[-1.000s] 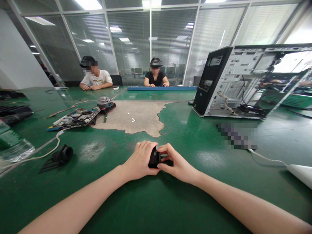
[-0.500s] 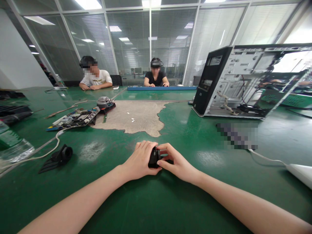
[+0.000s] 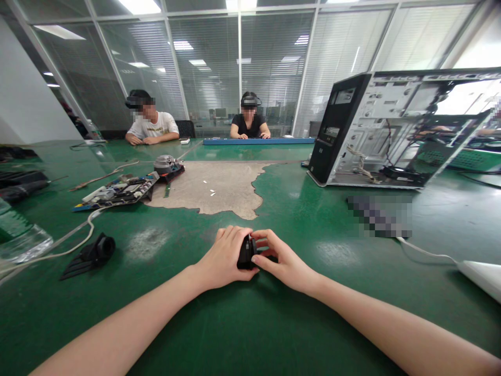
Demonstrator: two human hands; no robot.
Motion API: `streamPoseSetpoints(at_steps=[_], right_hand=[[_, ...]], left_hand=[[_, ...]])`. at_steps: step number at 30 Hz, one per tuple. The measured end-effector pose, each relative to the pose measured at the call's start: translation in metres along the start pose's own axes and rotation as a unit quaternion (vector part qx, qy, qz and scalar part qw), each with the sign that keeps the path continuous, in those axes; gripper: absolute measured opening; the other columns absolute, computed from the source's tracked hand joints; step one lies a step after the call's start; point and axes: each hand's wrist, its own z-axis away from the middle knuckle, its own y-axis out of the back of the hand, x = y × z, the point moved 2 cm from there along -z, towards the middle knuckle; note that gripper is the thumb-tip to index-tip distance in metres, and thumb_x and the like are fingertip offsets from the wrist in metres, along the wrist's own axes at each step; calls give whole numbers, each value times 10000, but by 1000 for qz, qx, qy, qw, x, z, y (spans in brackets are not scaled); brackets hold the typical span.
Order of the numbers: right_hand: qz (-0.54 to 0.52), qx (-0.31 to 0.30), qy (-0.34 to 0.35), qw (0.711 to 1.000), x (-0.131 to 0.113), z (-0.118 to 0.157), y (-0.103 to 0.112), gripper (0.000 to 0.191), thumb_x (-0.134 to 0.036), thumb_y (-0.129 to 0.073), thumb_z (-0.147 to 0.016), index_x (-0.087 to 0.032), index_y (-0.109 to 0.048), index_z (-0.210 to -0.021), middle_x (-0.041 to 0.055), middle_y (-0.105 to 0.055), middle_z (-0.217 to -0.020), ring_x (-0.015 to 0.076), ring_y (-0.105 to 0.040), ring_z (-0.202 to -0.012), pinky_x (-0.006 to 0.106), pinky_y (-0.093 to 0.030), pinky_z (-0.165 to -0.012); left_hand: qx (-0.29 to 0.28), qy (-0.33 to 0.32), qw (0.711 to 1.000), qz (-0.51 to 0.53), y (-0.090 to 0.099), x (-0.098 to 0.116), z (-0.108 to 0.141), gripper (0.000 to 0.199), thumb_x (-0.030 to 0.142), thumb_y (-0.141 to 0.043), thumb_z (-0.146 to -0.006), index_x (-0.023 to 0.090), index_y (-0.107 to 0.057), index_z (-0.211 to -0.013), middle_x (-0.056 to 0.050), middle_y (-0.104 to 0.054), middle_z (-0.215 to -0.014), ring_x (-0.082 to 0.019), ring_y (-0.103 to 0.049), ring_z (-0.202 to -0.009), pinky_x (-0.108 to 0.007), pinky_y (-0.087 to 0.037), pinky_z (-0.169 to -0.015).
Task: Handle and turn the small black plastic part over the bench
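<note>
A small black object [image 3: 246, 253] is held between my two hands, low over the green table [image 3: 235, 329] or resting on it; which of the two I cannot tell. My left hand [image 3: 225, 257] wraps round its left side, with the thumb toward me. On its right side, the thumb and fingertips of my right hand [image 3: 284, 261] grip the edge. My fingers cover much of the object.
Left lie a black plastic part [image 3: 94, 254], a circuit board [image 3: 117, 192], a cable [image 3: 92, 224] and a clear bottle [image 3: 23, 235]. An open computer case [image 3: 340, 130] stands at the right. Two people [image 3: 151, 122] [image 3: 250, 122] sit across the table.
The view has shifted very slightly. Both hands keep their hold on the black object, whose right part looks slightly turned.
</note>
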Motion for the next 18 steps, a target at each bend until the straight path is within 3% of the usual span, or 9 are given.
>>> streamPoseSetpoints(at_steps=[6, 12, 18], right_hand=[[14, -1, 20, 1000, -2, 2, -1, 324, -148, -577, -725, -227, -428, -1002, 34, -462, -1043, 157, -491, -975, 320, -483, -791], [-12, -1, 19, 1000, 1, 0, 0, 200, -230, -531, -784, -221, -454, -968, 34, -469, -1017, 149, -500, -958, 309, -486, -791], [-9, -2, -5, 1000, 1, 0, -1, 330, -188, -528, -777, -231, -405, -1080, 45, -480, -1040, 163, -501, -978, 330, -486, -787]], left_hand=[[-8, -2, 1000, -7, 0, -1, 0, 612, 336, -628, -596, 170, -346, -1113, -83, -488, -1018, -251, -440, -920, -374, -321, -771], [-9, 1, 1000, -11, 0, 0, 0, 580, 380, -602, -632, 163, -351, -1109, -86, -489, -996, -249, -437, -917, -370, -320, -763], [-14, 1, 1000, -6, 0, 0, 0, 592, 381, -607, -635, 162, -347, -1120, -85, -482, -1013, -245, -432, -930, -367, -318, -771]])
